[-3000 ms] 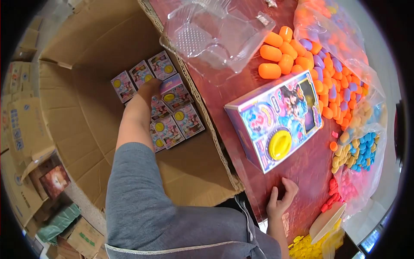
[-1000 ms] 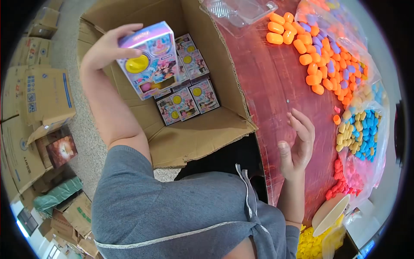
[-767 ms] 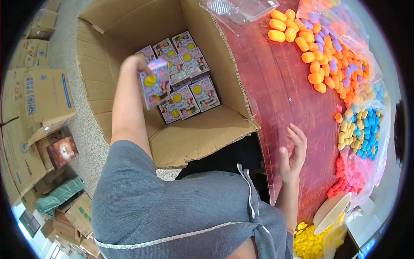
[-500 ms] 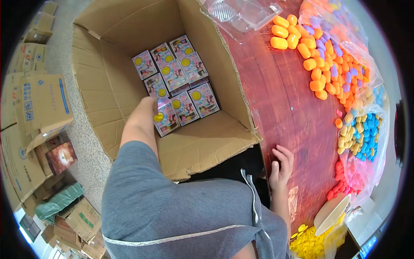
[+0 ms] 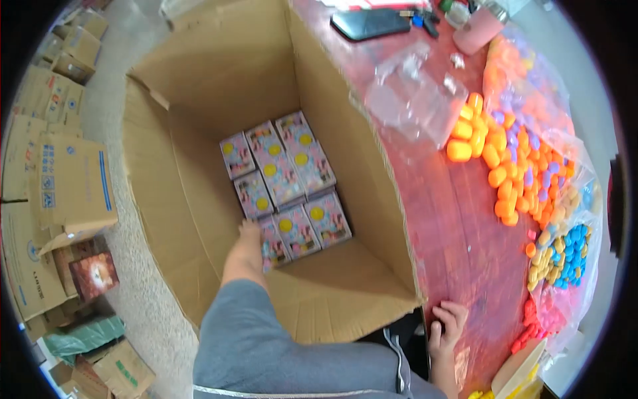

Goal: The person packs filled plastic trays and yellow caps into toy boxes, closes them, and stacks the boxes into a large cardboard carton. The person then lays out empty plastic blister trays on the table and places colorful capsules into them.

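Observation:
My left hand reaches down into a large open cardboard carton. Its fingers are closed at the left edge of a small printed box, the nearest-left one in the group; part of the grip is hidden. Several matching small boxes with pink-and-blue print and yellow round spots lie close together on the carton's floor. My right hand rests on the edge of the red table, fingers loosely bent and apart, holding nothing.
Orange and purple capsules, blue and tan pieces and pink-red pieces lie along the table's right side. Clear plastic packaging, a phone and a pink bottle are at the back. Cartons stand on the left.
The view has shifted, so the carton and table sit lower in it. My left hand has lowered the small box in line with its neighbours. My right hand stays at the table edge.

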The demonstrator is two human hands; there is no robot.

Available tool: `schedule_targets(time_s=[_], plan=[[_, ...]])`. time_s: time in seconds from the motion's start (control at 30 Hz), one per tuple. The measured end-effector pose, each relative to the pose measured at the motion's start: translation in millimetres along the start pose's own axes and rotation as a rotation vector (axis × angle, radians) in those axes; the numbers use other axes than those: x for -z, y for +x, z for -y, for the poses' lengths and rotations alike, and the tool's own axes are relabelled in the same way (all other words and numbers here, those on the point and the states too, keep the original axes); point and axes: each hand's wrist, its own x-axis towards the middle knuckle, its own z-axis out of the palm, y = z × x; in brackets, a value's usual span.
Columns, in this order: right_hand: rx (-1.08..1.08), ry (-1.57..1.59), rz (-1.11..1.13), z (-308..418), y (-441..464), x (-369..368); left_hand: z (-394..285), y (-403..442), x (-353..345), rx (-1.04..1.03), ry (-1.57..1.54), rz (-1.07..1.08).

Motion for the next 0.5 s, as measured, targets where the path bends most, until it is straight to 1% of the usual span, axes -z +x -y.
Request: schedule_targets(time_s=[0.07,0.13,0.17,0.23,0.27,0.33,0.47,0.5], plan=[[-0.012,0.005,-0.010,1,0,-1,-6,9,-11,0.015,-0.206,0.069],[-0.014,0.009,-0.035,3,0,0,-13,-7,-2,0.021,-0.146,0.144],[-0.031,0.014,-0.027,4,0,-1,-16,-19,-4,0.036,-0.135,0.117],[-0.014,0.010,-0.044,3,1,0,-19,-11,-15,0.054,-0.062,0.131],[-0.012,0.009,-0.034,4,0,0,-21,-11,-8,0.057,-0.030,0.174],[-0.008,0.011,-0.007,6,0,2,-24,-14,0,0.059,-0.035,0.194],[0.004,0.029,-0.122,35,13,0,-23,-10,-12,0.062,-0.102,0.159],[0.004,0.035,-0.151,37,13,-1,-25,-10,-6,0.069,-0.115,0.165]])
